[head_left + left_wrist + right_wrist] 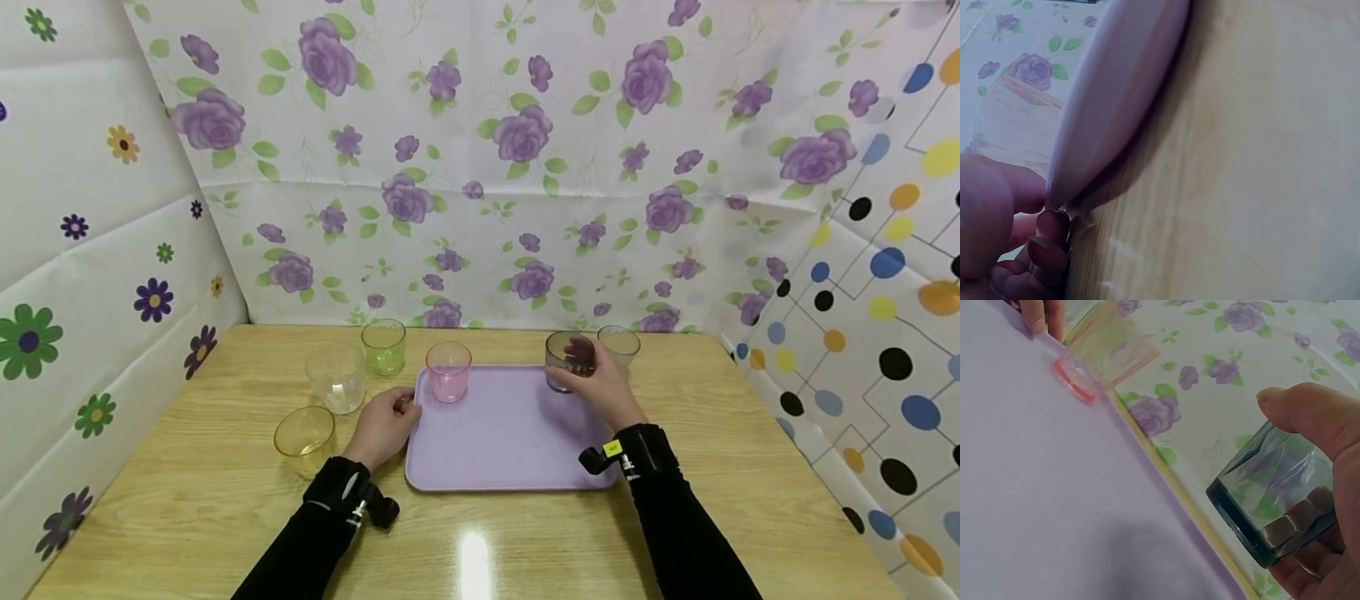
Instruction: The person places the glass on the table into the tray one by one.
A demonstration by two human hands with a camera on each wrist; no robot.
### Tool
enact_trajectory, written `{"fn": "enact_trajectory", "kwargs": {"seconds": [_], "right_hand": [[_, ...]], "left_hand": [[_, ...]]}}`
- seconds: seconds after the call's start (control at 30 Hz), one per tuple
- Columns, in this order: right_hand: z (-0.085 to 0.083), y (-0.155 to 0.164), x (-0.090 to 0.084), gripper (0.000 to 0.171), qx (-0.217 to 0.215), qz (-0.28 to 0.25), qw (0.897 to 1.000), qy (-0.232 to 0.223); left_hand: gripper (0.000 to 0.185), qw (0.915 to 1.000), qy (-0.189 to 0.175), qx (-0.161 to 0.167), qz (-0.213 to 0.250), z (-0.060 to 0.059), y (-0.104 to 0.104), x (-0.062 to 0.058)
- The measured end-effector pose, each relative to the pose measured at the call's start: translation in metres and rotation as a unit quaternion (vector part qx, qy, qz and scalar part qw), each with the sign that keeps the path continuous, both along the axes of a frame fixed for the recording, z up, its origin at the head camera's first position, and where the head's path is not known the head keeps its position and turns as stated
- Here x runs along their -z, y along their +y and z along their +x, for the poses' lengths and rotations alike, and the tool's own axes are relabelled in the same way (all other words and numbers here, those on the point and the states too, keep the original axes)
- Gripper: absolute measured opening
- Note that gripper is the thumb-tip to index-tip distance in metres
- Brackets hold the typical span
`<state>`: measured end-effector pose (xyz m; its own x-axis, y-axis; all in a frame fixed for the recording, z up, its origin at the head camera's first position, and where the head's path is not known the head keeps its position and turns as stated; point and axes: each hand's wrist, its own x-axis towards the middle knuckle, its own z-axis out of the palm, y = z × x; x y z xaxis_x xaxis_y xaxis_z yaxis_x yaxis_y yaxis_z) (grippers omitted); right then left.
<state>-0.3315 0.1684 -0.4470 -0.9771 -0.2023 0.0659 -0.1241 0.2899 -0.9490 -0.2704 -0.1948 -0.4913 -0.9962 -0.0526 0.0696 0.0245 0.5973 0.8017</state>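
A lilac tray (510,442) lies in the middle of the wooden table. My left hand (401,410) pinches the tray's near-left rim (1116,94), thumb on top and fingers (1047,244) below. A pink cup (448,372) stands on the tray's far left part and also shows as the pink cup (1100,353) in the right wrist view. My right hand (581,375) grips a dark grey-green glass cup (568,358) at the tray's far right corner. In the right wrist view the fingers wrap round this cup (1272,500). I cannot tell whether its base touches the tray.
Left of the tray stand a green cup (384,346), a clear cup (336,379) and a yellow cup (304,437). Another clear cup (619,343) stands just behind my right hand. Floral and dotted sheets wall in the table on three sides.
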Motion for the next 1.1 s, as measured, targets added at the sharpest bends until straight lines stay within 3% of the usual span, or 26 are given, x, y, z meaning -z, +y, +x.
{"fn": "enact_trajectory", "kwargs": {"seconds": [0.1, 1.1], "right_hand": [[-0.008, 0.001, 0.011, 0.091, 0.0, 0.003, 1.0, 0.003], [-0.015, -0.024, 0.022, 0.087, -0.005, 0.018, 1.0, 0.007]], "left_hand": [[0.041, 1.0, 0.002, 0.0, 0.0, 0.0, 0.0, 0.0], [0.042, 0.9999, -0.009, -0.009, 0.002, -0.002, 0.001, 0.002]]}}
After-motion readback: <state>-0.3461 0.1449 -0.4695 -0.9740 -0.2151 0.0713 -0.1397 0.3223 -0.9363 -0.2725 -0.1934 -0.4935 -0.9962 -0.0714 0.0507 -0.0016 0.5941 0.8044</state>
